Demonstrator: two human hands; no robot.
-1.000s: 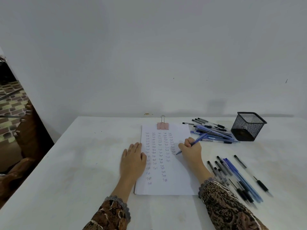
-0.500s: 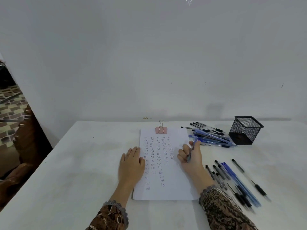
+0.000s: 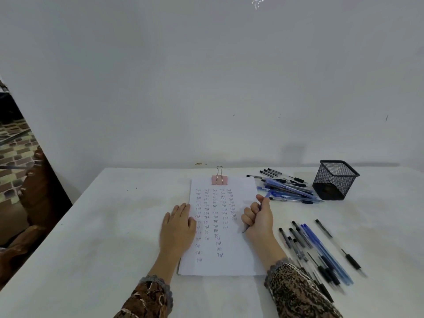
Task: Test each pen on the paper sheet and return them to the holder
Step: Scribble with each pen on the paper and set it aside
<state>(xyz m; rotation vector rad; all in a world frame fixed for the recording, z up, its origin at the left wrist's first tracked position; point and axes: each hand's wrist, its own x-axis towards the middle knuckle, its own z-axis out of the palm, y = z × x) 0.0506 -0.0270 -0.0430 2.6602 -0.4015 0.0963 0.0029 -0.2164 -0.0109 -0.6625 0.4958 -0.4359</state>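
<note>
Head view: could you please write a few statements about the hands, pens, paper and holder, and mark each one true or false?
1. The right hand grips a blue pen. True.
2. The left hand holds a pen. False: it lies flat on the paper sheet's left edge, holding nothing.
3. A pink binder clip sits at the sheet's top edge. True.
4. The mesh holder is full of pens. False: none show in it; a pile of pens lies beside it, a row of pens nearer the person.
5. The sheet is blank. False: columns of handwritten words cover it.
</note>
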